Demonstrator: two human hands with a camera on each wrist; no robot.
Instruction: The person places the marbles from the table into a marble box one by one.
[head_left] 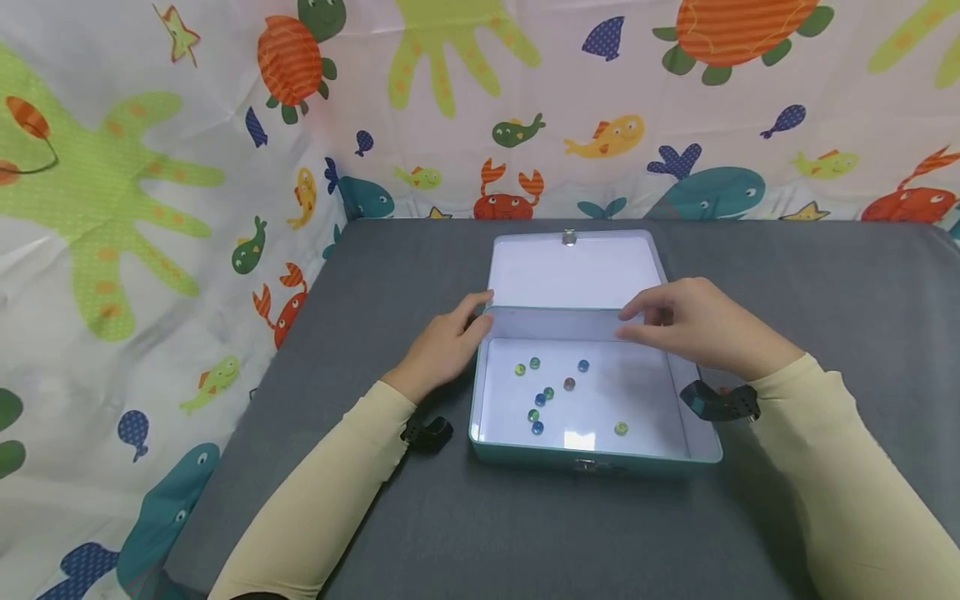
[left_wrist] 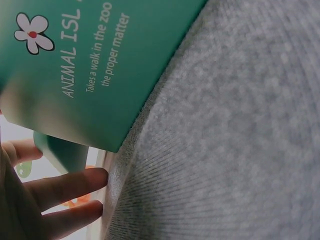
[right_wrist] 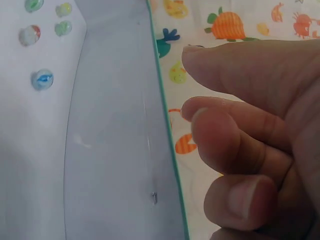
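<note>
A teal metal tin with a white inside lies with its hinged lid folded back. Several glass marbles are scattered over its floor, among them a blue marble, a reddish marble and a yellow-green marble. My left hand is at the tin's back left corner, fingertips at the edge by the hinge. Above the back right part of the tin, my right hand holds nothing; thumb and index finger are spread apart, the other fingers bent.
A grey cloth covers the table. Behind and to the left hangs a white curtain printed with sea animals. Each wrist wears a black camera band. Metal clasps sit on the lid edge and the tin's front.
</note>
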